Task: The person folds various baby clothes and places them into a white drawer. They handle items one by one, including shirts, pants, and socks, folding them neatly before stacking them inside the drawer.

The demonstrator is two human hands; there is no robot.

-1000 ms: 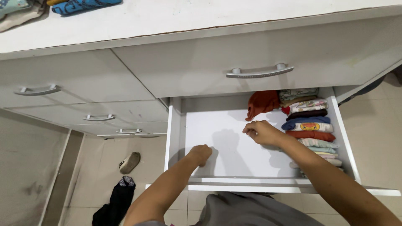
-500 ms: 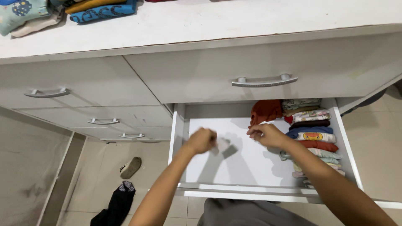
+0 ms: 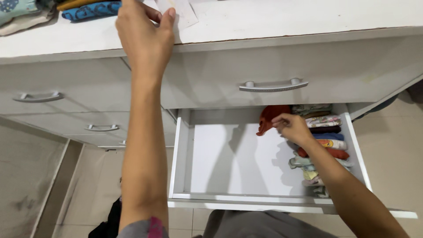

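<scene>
As the left hand (image 3: 145,37) lifts from the open drawer (image 3: 229,154), pinching white paper (image 3: 178,11) on the dresser top above, the right hand (image 3: 293,128) now grips the rust garment (image 3: 269,117) inside.

A white paper slip (image 3: 183,11), possibly a label, lies on the white dresser top (image 3: 286,17).

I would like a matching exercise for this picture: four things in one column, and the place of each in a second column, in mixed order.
Things:
1. left hand
2. right hand
3. rust-red cloth
4. blue garment

Places:
A. at the back of the open drawer, left of the folded clothes
B. on the dresser top, far left
C. raised to the edge of the dresser top, at a white paper
D. inside the open drawer, beside the row of folded clothes

Pairs: 1-C, 2-D, 3-A, 4-B
</scene>
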